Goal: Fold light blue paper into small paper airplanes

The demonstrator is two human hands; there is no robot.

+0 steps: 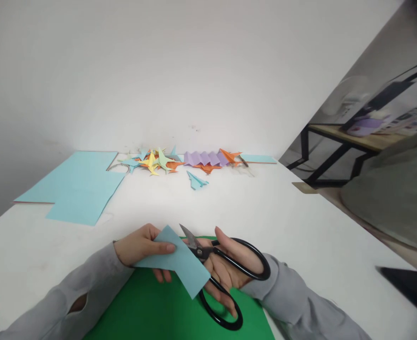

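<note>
Between the thumb and fingers of my left hand [143, 248] is a light blue piece of paper [185, 264] with an angled, bent outline. My right hand [230, 262] has the black-handled scissors [202, 253], its thumb at one loop and its fingers at the other. The scissor blades are apart and point up and left; one blade shows above the paper's edge, the other is partly hidden by the paper. Both hands are above a green sheet [159, 311] on the white table.
Large blue sheets [84, 182] lie at the back left. Folded paper figures [155, 162], a pleated purple paper [204, 158] and a blue paper plane [196, 182] are near the wall. At the right are a wooden shelf [357, 138] and part of a person [393, 193].
</note>
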